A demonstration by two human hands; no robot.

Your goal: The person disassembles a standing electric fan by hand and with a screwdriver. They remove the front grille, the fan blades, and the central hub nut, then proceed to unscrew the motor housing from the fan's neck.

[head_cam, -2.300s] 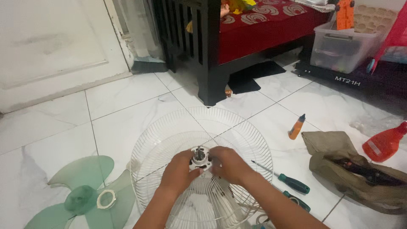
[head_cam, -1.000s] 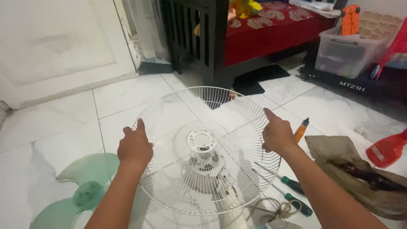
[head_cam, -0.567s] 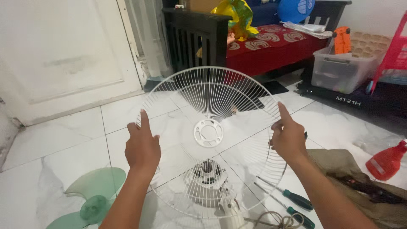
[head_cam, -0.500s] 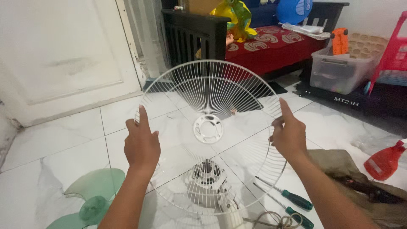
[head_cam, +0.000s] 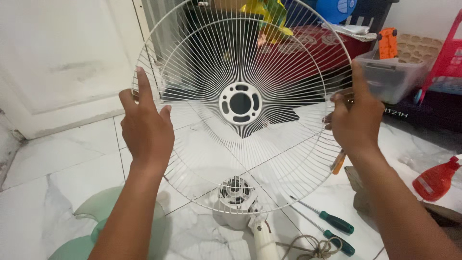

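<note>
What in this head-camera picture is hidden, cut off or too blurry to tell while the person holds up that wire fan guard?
- Green plastic fan blade: mostly hidden behind the left forearm, cut by the bottom edge.
- White fan motor housing: seen only through the round white wire fan guard; its stand runs off the bottom.
- Right hand: motion-blurred, fingertip grip unclear.
- Small orange bottle: mostly hidden behind the right wrist.

- A red spray bottle (head_cam: 435, 179) lies on the floor at far right, with a pale rectangular label (head_cam: 425, 183) on its side.
- A clear plastic storage box (head_cam: 395, 72) stands near the bed.
</note>
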